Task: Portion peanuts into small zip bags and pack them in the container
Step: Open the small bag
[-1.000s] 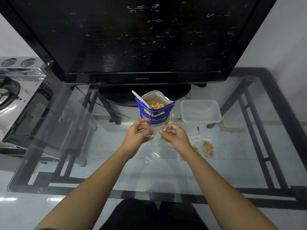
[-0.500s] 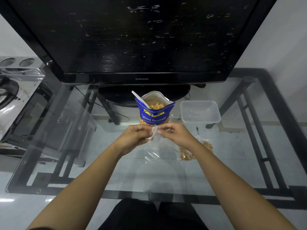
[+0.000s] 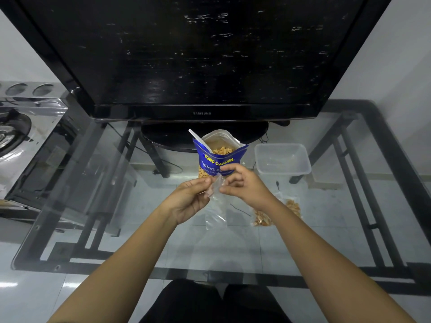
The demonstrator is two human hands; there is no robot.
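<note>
Both hands pinch the mouth of a thin, clear, crinkled zip bag (image 3: 216, 212), which hangs limp and empty above the middle of the glass table (image 3: 140, 229). The left hand (image 3: 189, 201) nips one lip between thumb and curled fingertips; the right hand (image 3: 245, 185) nips the other, its remaining fingers loosely bent. Just behind them stands a glossy blue foil peanut pouch (image 3: 218, 159), open at the top, with a white plastic spoon (image 3: 199, 141) leaning in the nuts. Toward the far right edge sits a rectangular translucent plastic container (image 3: 307, 159) with rounded corners. Two small filled bags (image 3: 262, 219) lie flat under the right forearm. A black television (image 3: 200, 54) spans the far edge.
</note>
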